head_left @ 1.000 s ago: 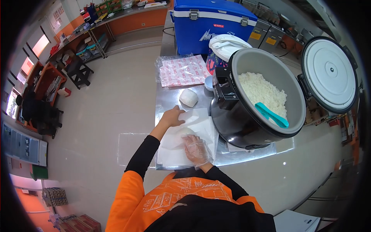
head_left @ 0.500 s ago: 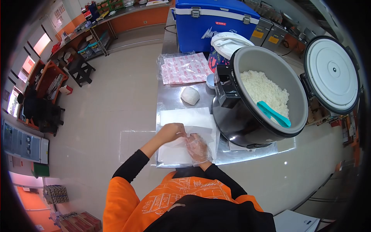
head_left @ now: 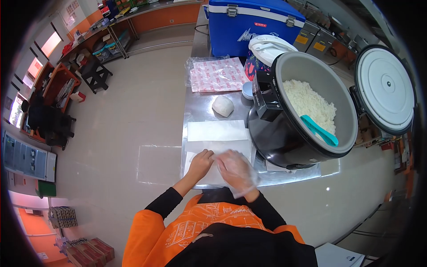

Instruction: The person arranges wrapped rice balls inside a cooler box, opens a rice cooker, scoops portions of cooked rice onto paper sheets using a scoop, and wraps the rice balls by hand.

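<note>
White paper sheets (head_left: 216,131) lie stacked on the metal table before me. My bare left hand (head_left: 201,163) rests over their left part with its fingers curled closed; what they pinch, if anything, is hidden. Close to its fingertips is my right hand (head_left: 235,171), in a loose clear plastic glove and smeared by motion, so its grip is unclear. Beyond the sheets sits a white rounded bundle (head_left: 223,106). To the right stands a large black rice cooker (head_left: 284,144), lid raised, holding cooked rice (head_left: 310,101) and a teal rice paddle (head_left: 319,131).
Red-printed wrapping sheets (head_left: 219,75) in clear plastic lie farther back. Beside them are a small light-blue container (head_left: 247,91) and a patterned tub with a white lid (head_left: 269,48). A blue cooler box (head_left: 255,29) stands at the back. The cooker's lid (head_left: 386,89) extends right.
My hands have drawn slightly apart; the left has moved down and right, and the gloved right has swung rightward. The camera view has shifted a little.
</note>
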### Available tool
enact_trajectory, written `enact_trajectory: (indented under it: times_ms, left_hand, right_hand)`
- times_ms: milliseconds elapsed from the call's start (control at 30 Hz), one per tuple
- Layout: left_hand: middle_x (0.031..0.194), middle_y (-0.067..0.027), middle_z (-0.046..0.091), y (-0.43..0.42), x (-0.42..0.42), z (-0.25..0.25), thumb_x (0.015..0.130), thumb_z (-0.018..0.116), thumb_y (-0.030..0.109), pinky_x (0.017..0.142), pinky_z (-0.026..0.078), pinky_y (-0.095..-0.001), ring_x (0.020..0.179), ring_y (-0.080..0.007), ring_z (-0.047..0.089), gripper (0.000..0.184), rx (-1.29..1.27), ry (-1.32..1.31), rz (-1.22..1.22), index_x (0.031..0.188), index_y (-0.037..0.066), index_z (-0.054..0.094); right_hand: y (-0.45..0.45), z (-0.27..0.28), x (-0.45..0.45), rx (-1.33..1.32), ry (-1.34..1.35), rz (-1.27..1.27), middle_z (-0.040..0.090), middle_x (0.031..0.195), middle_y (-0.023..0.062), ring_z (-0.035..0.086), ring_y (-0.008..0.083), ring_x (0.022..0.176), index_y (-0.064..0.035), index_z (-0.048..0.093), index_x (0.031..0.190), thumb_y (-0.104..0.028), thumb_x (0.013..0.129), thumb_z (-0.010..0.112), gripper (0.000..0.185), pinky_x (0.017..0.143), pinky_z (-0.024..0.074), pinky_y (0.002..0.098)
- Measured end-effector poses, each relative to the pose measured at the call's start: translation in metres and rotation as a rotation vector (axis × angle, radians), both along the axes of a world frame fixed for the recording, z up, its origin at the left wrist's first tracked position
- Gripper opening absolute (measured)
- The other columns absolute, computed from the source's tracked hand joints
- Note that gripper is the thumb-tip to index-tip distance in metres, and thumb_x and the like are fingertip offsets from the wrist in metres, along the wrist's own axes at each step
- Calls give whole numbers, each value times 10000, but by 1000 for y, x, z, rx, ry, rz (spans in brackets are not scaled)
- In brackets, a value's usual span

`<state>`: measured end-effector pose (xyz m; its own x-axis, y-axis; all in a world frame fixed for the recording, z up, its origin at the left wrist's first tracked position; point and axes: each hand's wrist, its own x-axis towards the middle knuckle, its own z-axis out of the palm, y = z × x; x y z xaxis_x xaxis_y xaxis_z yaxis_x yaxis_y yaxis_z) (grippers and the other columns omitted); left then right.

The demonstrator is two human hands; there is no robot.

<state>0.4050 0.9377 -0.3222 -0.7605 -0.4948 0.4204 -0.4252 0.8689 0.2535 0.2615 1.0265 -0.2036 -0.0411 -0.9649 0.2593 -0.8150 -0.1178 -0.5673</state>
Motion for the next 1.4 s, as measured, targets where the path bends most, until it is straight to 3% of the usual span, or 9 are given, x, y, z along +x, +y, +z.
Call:
enact_trajectory:
  times_ms: [133,433,567,667,800,1000,1200,1300,1400]
  left_hand:
    - [851,-57,563,13,-5,3,717,601,58,651,504,-346,815,-221,569,161,60,54,58,876,60,618]
    - [1030,-152,494,19,-13,-10,790,574,1,707,511,-328,837,-268,574,347,551,458,433,1134,21,535]
    - [1184,-158,444,3,-7,-19,758,623,25,865,443,-394,1004,-309,512,504,546,353,496,1241,36,482]
    - [1233,-139,439,-7,-1,2,728,673,67,941,362,-440,1094,-305,460,560,281,46,505,1258,62,493]
    - [1079,-57,580,-27,14,-3,698,740,141,981,287,-465,1093,-284,468,371,359,-27,363,1044,114,609]
    - [923,-75,621,-24,18,-15,732,701,73,824,442,-404,913,-278,598,174,619,247,256,888,70,624]
    - [1012,-81,623,-19,36,-37,786,641,97,825,501,-365,944,-277,607,186,268,75,20,964,43,640]
    - [1096,-90,609,-8,47,-12,813,614,134,873,510,-344,994,-274,596,282,106,5,-85,1075,32,623]
    - [1145,-95,596,0,52,-17,815,612,154,923,494,-351,1029,-273,587,353,-6,-95,-76,1144,28,598]
  right_hand:
    - [-33,-59,-3,94,256,-57,571,866,141,584,321,839,-64,590,855,-140,759,646,134,728,458,428]
    - [-33,-120,-21,257,-125,-338,517,1015,178,556,399,943,-14,516,978,30,724,560,262,838,478,436]
    - [-36,-112,-31,236,-168,-380,324,1376,216,441,400,1218,-56,417,1317,5,712,555,623,986,439,391]
    - [-42,-112,-46,190,-160,-303,422,1328,217,472,389,1202,-56,421,1339,-10,719,579,641,965,449,385]
    - [-41,-148,-74,157,-255,-150,542,1160,195,566,366,1039,-66,551,1212,-54,750,599,465,881,480,401]
    - [-7,-146,-69,71,-200,-31,578,967,153,579,317,919,5,637,1027,-127,831,589,242,828,483,385]
    - [16,-118,-69,101,311,234,543,1093,120,508,283,1059,-19,522,1230,-227,890,525,398,882,479,384]
    - [10,-142,-76,166,382,281,541,1055,134,495,248,1051,0,587,1122,-216,904,521,314,875,474,355]
    - [8,-184,-86,214,-231,182,563,1007,99,523,235,998,-34,602,1081,-212,902,516,268,825,487,360]
